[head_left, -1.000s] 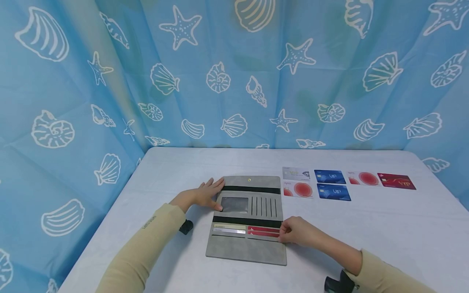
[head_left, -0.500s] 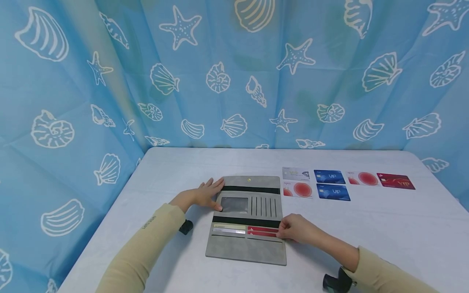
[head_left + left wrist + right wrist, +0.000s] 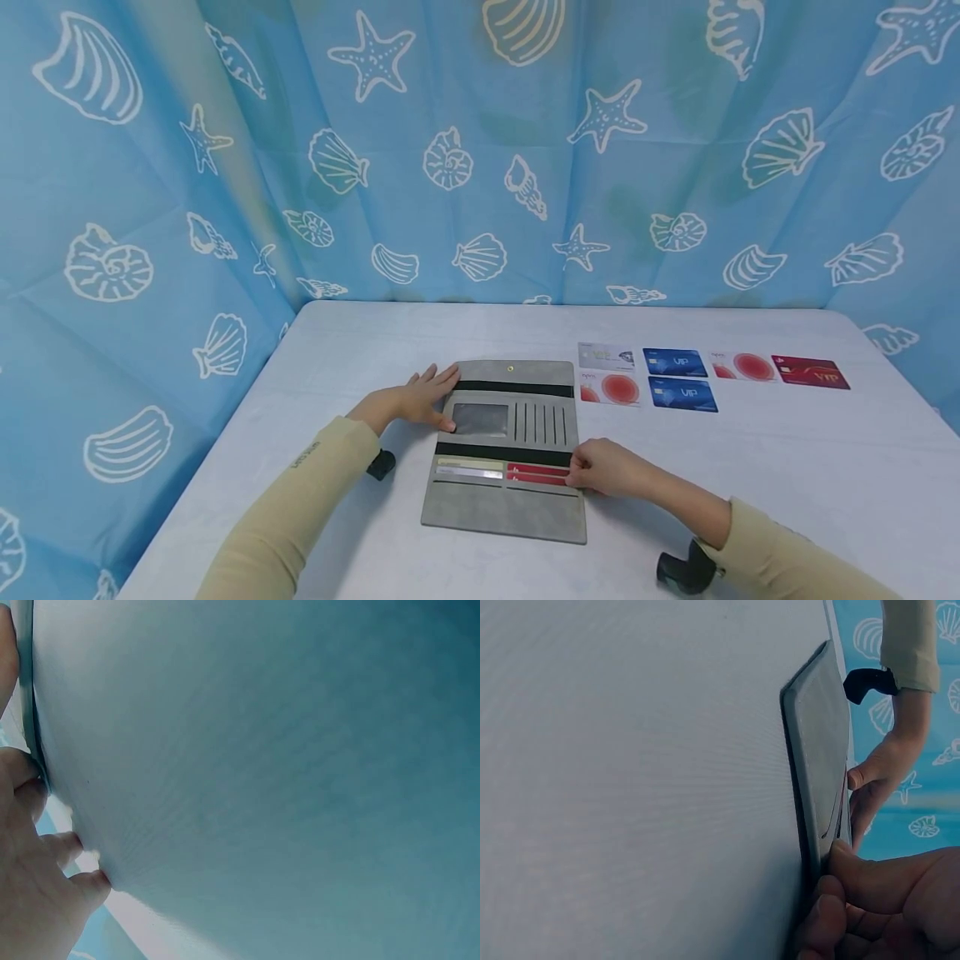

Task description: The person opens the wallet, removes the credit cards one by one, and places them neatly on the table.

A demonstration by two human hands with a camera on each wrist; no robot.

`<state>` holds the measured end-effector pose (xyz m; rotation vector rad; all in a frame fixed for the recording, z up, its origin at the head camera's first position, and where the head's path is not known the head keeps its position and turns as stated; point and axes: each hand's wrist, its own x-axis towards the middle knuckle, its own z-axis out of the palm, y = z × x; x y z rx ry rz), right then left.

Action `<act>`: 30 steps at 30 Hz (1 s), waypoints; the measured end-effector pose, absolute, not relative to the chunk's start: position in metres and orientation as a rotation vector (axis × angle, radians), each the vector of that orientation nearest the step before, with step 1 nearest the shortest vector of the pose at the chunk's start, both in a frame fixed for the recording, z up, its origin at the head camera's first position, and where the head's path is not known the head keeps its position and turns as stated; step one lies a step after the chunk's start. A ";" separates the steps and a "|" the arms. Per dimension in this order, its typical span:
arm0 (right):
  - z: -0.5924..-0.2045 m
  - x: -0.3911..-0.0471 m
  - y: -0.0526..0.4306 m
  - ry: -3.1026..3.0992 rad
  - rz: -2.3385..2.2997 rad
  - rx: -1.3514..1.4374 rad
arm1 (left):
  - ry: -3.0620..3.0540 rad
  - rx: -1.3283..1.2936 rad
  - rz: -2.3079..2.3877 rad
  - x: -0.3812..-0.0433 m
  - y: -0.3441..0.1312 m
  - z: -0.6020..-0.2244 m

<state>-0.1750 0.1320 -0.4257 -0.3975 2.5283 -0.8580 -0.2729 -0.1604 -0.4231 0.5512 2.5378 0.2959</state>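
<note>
An unfolded grey wallet [image 3: 510, 510] lies flat on the table, with card slots, a clear window [image 3: 481, 420] and black bands. My left hand [image 3: 408, 403] rests with spread fingers on its upper left edge; the left wrist view shows those fingertips against the edge. At the lower right edge, my right hand [image 3: 611, 468] pinches the wallet border, thumb on top and fingers curled by the side, as the right wrist view shows. Red cards [image 3: 537, 473] peek from the slots beside that hand, their right ends hidden by it. A pale yellow card [image 3: 469, 462] and a silvery card [image 3: 468, 472] show in the left slots.
Right of the wallet lie several loose cards: a silver card [image 3: 606, 356], a white-and-red card [image 3: 609, 388], blue VIP cards [image 3: 682, 394], another white-and-red card [image 3: 742, 366] and a red VIP card [image 3: 811, 372]. A blue shell-print curtain [image 3: 450, 208] hangs behind the white table [image 3: 810, 467].
My right hand has shifted slightly left and up along the wallet's right edge, its forearm following. The left hand, the wallet and the loose cards look unchanged.
</note>
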 end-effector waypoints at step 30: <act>-0.433 -0.182 0.130 2.502 -0.967 -0.188 | 2.553 0.524 0.273 -0.271 -0.159 -0.424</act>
